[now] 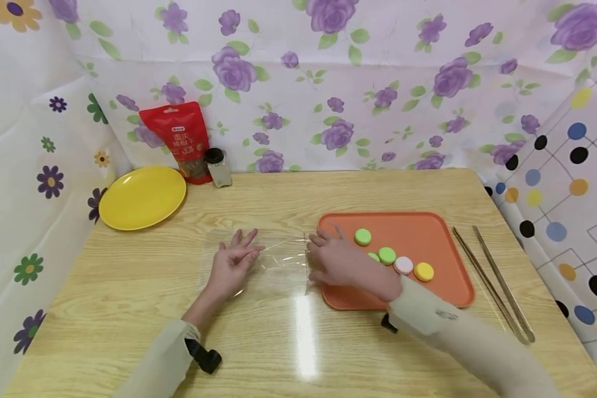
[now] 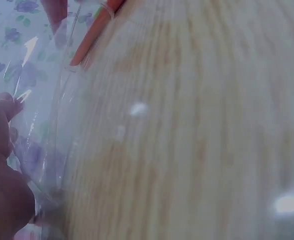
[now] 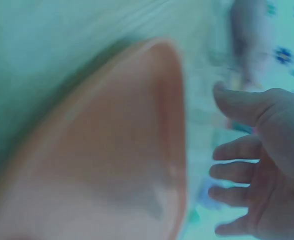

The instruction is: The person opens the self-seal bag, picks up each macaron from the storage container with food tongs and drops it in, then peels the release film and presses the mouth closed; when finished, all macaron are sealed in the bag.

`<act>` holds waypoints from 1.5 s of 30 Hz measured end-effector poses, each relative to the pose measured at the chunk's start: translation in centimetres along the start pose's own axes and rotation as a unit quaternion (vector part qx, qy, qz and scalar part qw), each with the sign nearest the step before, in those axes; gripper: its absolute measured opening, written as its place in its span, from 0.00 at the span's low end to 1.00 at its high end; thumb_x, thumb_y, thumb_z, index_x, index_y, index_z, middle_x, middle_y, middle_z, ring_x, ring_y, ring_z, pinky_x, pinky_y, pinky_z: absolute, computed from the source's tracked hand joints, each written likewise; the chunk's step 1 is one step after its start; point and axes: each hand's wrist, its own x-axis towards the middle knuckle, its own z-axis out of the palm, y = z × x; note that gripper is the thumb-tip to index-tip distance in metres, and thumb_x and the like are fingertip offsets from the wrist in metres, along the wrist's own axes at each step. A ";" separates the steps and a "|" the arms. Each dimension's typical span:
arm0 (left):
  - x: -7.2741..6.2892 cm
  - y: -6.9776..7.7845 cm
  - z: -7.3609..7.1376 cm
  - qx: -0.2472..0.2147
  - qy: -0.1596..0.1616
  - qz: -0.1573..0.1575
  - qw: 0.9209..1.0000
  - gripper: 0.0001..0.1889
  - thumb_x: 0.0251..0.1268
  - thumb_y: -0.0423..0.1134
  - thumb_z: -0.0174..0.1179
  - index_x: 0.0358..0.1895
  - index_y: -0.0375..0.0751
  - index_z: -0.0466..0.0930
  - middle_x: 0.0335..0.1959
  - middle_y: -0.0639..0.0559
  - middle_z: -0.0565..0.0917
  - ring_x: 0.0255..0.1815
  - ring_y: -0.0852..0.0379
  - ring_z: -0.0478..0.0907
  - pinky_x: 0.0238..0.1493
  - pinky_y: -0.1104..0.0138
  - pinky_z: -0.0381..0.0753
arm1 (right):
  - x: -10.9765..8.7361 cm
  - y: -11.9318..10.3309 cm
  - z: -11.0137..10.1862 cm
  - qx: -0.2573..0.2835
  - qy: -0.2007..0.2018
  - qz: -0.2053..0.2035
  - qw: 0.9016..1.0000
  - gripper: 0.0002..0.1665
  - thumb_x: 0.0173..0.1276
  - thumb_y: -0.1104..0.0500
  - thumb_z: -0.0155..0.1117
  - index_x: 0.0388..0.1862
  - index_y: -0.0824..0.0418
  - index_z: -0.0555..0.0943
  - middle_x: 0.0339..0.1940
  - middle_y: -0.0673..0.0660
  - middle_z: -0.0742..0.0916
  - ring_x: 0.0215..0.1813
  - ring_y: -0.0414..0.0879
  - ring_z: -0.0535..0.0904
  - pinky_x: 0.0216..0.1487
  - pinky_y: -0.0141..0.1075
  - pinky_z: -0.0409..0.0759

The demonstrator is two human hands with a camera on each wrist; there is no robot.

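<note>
A clear plastic bag lies on the wooden table, left of the orange tray. My left hand pinches the bag between thumb and forefinger, the other fingers spread. In the left wrist view the film of the bag stretches out from that hand. At the bag's right edge, over the tray's left rim, is my right hand. Its fingers are extended and apart in the right wrist view, with nothing gripped. Several macarons sit on the tray: green, pink and yellow. The right forearm partly covers one green macaron.
Metal tongs lie right of the tray. At the back left stand a yellow plate, a red pouch and a small black-capped jar. Patterned cloth hangs behind the table and at both sides.
</note>
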 end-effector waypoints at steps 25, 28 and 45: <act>-1.6 -2.8 -2.2 -0.052 0.031 0.007 0.998 0.06 0.67 0.23 0.61 0.42 0.21 0.84 0.70 0.33 0.67 0.77 0.29 0.42 0.68 0.39 0.15 | -22.9 17.1 3.7 0.117 0.107 0.362 0.919 0.49 0.71 0.50 0.66 0.66 0.89 0.57 0.55 0.89 0.71 0.53 0.81 0.70 0.47 0.68 0.73; -1.5 -2.7 -1.7 -0.058 0.031 0.004 0.998 0.06 0.67 0.22 0.61 0.42 0.20 0.84 0.70 0.32 0.67 0.77 0.28 0.42 0.68 0.39 0.15 | -22.8 17.7 4.1 0.104 0.104 0.357 0.923 0.48 0.70 0.53 0.66 0.67 0.89 0.56 0.53 0.89 0.71 0.51 0.81 0.71 0.45 0.68 0.74; -0.3 -2.5 0.8 -0.057 -0.004 -0.004 0.998 0.07 0.68 0.24 0.61 0.43 0.21 0.84 0.72 0.35 0.65 0.77 0.29 0.41 0.68 0.39 0.16 | -24.9 19.2 5.2 0.077 0.151 0.343 0.924 0.35 0.65 0.63 0.63 0.65 0.81 0.66 0.45 0.83 0.74 0.38 0.74 0.76 0.37 0.64 0.76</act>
